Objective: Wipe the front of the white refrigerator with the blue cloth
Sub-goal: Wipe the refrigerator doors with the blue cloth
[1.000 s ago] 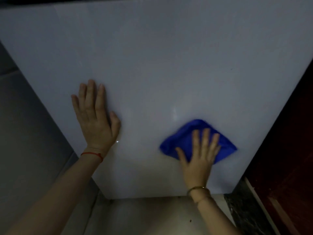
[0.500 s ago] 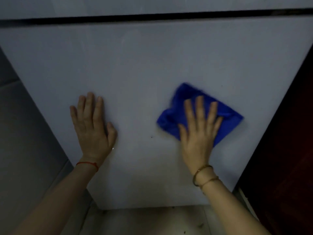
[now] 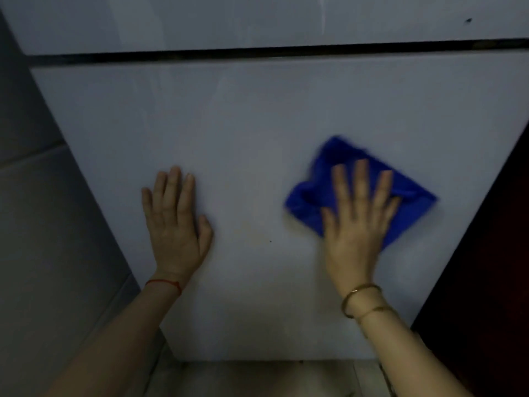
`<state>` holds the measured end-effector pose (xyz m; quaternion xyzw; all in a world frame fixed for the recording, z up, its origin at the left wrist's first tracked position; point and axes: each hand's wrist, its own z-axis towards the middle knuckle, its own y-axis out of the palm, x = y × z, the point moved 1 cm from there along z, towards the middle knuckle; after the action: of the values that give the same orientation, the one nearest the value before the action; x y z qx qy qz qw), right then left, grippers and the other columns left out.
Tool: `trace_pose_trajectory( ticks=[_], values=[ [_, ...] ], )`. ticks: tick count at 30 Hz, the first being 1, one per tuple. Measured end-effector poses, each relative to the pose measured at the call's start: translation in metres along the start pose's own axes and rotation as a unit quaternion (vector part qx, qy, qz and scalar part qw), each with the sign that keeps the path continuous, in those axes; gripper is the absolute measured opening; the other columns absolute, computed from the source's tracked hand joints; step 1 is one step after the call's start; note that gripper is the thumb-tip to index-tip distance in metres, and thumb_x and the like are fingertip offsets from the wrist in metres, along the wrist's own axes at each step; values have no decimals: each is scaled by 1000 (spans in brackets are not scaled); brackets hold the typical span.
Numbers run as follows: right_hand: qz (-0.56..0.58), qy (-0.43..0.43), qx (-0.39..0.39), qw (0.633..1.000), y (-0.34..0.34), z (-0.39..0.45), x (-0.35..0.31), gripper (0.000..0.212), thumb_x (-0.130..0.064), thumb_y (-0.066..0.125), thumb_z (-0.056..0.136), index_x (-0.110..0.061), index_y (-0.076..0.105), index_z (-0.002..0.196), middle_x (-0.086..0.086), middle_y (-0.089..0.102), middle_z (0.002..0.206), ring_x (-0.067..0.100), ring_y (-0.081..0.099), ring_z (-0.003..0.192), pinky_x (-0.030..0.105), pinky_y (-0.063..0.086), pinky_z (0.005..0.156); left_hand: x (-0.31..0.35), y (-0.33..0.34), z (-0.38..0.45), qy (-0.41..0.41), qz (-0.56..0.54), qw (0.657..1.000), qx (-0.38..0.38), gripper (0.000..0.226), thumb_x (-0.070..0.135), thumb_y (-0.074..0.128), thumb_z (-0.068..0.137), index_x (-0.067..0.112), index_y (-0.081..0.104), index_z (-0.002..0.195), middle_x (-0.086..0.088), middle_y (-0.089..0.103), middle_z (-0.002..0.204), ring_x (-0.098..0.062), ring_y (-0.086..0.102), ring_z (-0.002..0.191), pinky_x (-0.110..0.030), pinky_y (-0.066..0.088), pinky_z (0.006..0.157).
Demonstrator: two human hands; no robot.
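No brand, label or writing readable on the white refrigerator door (image 3: 257, 124). Right hand (image 3: 355, 233) flat on the blue cloth (image 3: 309, 202), fingers (image 3: 360, 179) spread and straight, pressing it to the lower door; cloth sticks out past the fingertips above and on both sides, blurred at its top edge. Left hand (image 3: 174, 224) flat on bare door left of the cloth, well apart, fingers together, thumb out. Red string (image 3: 164, 283) on left wrist, gold bangles (image 3: 362, 299) on right. Dark seam (image 3: 257, 54) above both hands.

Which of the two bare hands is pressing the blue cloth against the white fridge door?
The right hand, wearing gold bangles, covers the blue cloth; the left hand, with a red wrist string, lies flat on bare door.
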<state>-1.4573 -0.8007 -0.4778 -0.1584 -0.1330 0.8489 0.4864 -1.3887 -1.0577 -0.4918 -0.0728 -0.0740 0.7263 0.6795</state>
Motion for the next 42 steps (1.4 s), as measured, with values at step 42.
trace_pose_trajectory(
  ticks=[42],
  values=[
    [4,-15,-58,998,24,-63,-29,57,-48,24,103,-36,-1,153,-10,-9,162,23,-14,149,52,3,118,2,-2,0,-2,-3,1000,0,60,19,43,89,2,30,145,-19,26,151,-16,1,153,-43,0,125]
  ],
)
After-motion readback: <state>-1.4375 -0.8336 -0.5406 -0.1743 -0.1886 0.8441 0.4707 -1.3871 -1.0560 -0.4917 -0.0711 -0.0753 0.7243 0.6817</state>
